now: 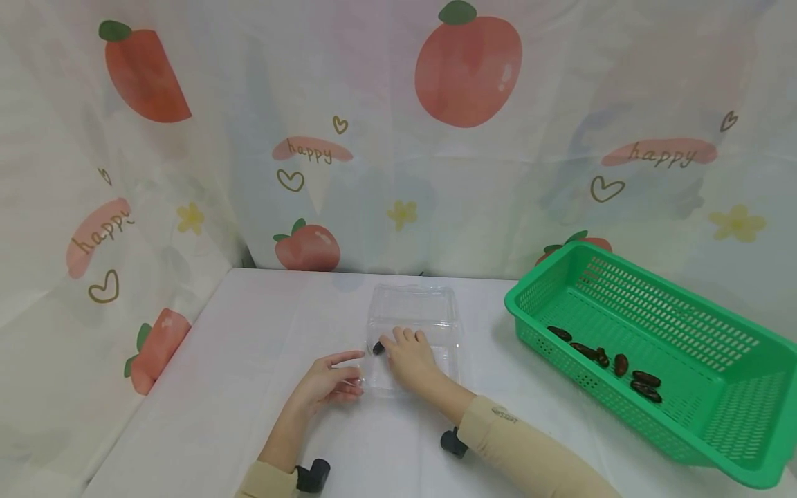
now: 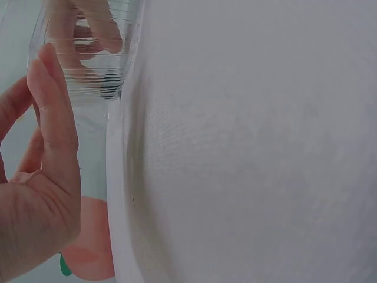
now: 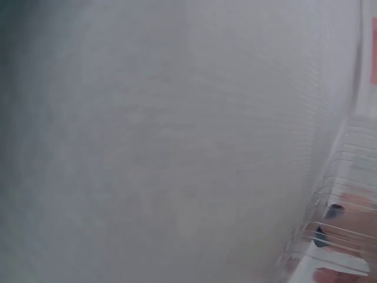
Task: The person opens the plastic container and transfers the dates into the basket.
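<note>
A clear plastic clamshell box (image 1: 448,360) lies on the white table, its lid (image 1: 413,302) folded back away from me. My right hand (image 1: 411,356) reaches down into the box. One finger extends to a dark date (image 1: 378,348) near the box's left side; in the left wrist view the thumb (image 2: 111,38) stands apart from that date (image 2: 110,86). My left hand (image 1: 326,380) is at the box's left side, fingers mostly straight, fingertips (image 2: 47,53) right at the clear wall. Through the ridged plastic, the right wrist view shows the date (image 3: 334,210) blurred.
A green plastic basket (image 1: 598,387) with perforated sides stands at the right. Several dark dates (image 1: 620,364) lie scattered on its floor. A patterned curtain (image 1: 373,207) hangs behind the white table (image 1: 268,311) and along its left side.
</note>
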A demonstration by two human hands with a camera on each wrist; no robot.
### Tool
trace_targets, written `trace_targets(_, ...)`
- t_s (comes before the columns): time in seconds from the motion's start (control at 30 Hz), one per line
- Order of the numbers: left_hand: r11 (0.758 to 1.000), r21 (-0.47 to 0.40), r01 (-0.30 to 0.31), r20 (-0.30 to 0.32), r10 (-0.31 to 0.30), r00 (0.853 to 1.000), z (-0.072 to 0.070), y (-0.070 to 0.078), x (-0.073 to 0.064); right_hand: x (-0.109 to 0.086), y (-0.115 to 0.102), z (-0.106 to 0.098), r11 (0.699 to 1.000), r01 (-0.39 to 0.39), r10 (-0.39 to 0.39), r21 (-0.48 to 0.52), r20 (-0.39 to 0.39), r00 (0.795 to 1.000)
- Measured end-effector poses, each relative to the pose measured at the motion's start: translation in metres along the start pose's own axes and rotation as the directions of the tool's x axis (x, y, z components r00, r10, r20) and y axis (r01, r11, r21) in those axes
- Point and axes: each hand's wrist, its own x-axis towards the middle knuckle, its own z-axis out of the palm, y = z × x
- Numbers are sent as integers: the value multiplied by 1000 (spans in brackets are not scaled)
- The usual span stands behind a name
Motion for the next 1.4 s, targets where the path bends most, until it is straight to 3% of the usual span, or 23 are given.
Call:
trace_targets(0.17,1000,-12,3,9,-3,1000,0,3,-2,1,0,2,1000,-2,2,4,-12,1000)
trace_targets(0.4,1000,2,0,14,0,1000,4,20,-18,3,0,4,1000,7,-7,13,-14,1000)
trace_targets(0.8,1000,4,6,-14,-5,1000,0,2,1,3,0,6,1000,17,-17,19,-15,1000)
trace_targets(1.13,1000,17,-7,19,7,1000,6,23,-22,1,0,4,1000,7,-7,21,-33,999)
trace_targets(1.4,1000,20,-18,-16,18,1000,1,2,-2,0,-1,-1,1000,23,-24,-7,-59,998)
